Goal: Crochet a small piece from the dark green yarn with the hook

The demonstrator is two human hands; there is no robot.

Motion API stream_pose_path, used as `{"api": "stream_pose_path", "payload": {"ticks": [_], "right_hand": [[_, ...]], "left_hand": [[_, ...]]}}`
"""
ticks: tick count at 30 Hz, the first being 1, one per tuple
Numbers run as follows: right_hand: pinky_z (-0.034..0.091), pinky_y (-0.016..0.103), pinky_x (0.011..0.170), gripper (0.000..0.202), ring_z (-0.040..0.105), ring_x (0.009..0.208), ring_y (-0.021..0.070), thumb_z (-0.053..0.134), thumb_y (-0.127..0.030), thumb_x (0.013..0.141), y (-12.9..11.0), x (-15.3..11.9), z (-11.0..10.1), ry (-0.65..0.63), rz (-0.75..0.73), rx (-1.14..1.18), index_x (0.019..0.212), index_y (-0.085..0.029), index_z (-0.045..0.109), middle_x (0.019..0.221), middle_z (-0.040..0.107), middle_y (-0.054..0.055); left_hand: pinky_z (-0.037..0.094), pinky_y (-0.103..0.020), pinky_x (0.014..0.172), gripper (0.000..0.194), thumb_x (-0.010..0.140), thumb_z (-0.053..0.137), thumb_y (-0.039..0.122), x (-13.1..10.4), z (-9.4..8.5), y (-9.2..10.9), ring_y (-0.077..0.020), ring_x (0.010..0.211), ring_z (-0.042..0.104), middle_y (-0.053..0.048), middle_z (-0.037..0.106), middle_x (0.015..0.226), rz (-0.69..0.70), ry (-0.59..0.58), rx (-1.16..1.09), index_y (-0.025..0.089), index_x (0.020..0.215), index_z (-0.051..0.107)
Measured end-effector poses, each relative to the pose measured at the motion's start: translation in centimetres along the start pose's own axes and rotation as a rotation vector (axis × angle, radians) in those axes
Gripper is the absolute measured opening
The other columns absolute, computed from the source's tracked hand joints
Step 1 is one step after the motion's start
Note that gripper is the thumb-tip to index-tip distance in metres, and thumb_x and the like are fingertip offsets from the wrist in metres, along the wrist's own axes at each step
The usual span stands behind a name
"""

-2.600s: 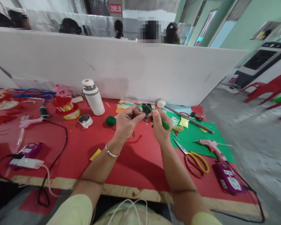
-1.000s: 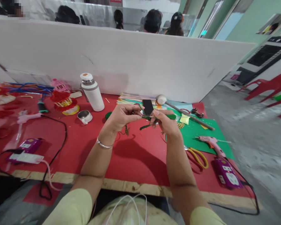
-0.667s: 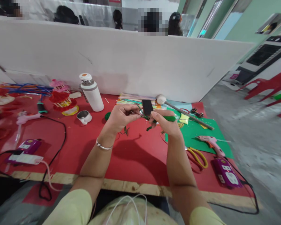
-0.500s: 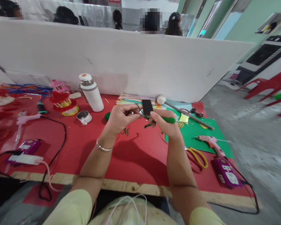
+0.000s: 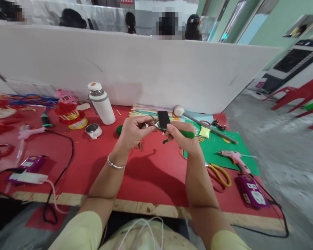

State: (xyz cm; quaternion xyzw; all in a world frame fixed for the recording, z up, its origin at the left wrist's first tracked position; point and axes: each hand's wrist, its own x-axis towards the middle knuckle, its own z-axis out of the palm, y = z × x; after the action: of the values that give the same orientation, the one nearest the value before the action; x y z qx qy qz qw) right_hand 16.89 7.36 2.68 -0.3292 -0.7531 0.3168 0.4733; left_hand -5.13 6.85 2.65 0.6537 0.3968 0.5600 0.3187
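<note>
My left hand (image 5: 135, 134) is closed in a pinch on thin green yarn (image 5: 153, 121), a strand of which rises over the fingers. My right hand (image 5: 184, 138) grips a crochet hook (image 5: 187, 134) with a green handle; its tip points left, into the yarn between both hands. A small green piece (image 5: 166, 141) hangs below my right fingers; its shape is hard to make out. Partly behind my left hand sits a green yarn ball (image 5: 119, 130), and loose green yarn bits (image 5: 139, 146) lie below. Just beyond my fingertips is a black phone-like rectangle (image 5: 163, 119).
A white flask (image 5: 103, 106) and its cup (image 5: 93, 131) stand left. Yellow-handled scissors (image 5: 220, 174), a pink glue gun (image 5: 233, 157) and a purple power box (image 5: 251, 191) lie right. A stick (image 5: 211, 127) crosses the green sheet (image 5: 242, 147). A white partition (image 5: 135, 66) rises behind.
Both hands stay nearly in place, with the hook and yarn still held. The small green piece under my right fingers has shifted slightly.
</note>
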Motion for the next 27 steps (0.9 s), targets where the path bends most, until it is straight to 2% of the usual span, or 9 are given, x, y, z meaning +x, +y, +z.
{"api": "stream_pose_path", "payload": {"ticks": [5, 13, 21, 27], "right_hand": [[0.046, 0.026, 0.054, 0.052, 0.060, 0.054, 0.0109, 0.057, -0.051, 0.106, -0.10, 0.12, -0.04, 0.001, -0.052, -0.058, 0.067, -0.018, 0.070, 0.062, 0.067, 0.001], [0.045, 0.028, 0.053, 0.054, 0.059, 0.055, 0.0119, 0.056, -0.054, 0.106, -0.03, -0.05, -0.13, -0.015, -0.030, -0.068, 0.067, -0.019, 0.070, 0.065, 0.068, 0.002], [0.043, 0.028, 0.055, 0.051, 0.059, 0.054, 0.0112, 0.057, -0.048, 0.106, -0.15, 0.00, -0.14, -0.006, -0.059, -0.055, 0.067, -0.019, 0.069, 0.063, 0.066, 0.001], [0.043, 0.029, 0.056, 0.055, 0.056, 0.056, 0.0125, 0.055, -0.055, 0.106, -0.37, -0.05, 0.07, 0.001, -0.039, -0.088, 0.067, -0.019, 0.069, 0.063, 0.065, 0.002]], "left_hand": [[0.043, -0.026, 0.061, 0.008, 0.078, 0.083, 0.022, -0.03, 0.09, 0.15, -0.0117, 0.065, 0.057, -0.002, 0.072, 0.074, 0.002, 0.005, 0.009, 0.017, 0.084, 0.082], [0.044, -0.027, 0.062, 0.008, 0.080, 0.082, 0.025, -0.17, 0.10, 0.02, -0.0125, 0.065, 0.057, -0.002, 0.072, 0.074, 0.018, 0.014, 0.055, 0.018, 0.084, 0.083], [0.041, -0.027, 0.061, 0.009, 0.080, 0.082, 0.024, -0.27, 0.17, 0.31, -0.0112, 0.064, 0.055, -0.002, 0.073, 0.075, -0.003, 0.019, 0.045, 0.017, 0.087, 0.083], [0.040, -0.027, 0.060, 0.011, 0.078, 0.082, 0.025, -0.17, 0.28, 0.49, -0.0115, 0.063, 0.053, -0.003, 0.073, 0.075, -0.014, 0.035, 0.025, 0.017, 0.086, 0.083]]}}
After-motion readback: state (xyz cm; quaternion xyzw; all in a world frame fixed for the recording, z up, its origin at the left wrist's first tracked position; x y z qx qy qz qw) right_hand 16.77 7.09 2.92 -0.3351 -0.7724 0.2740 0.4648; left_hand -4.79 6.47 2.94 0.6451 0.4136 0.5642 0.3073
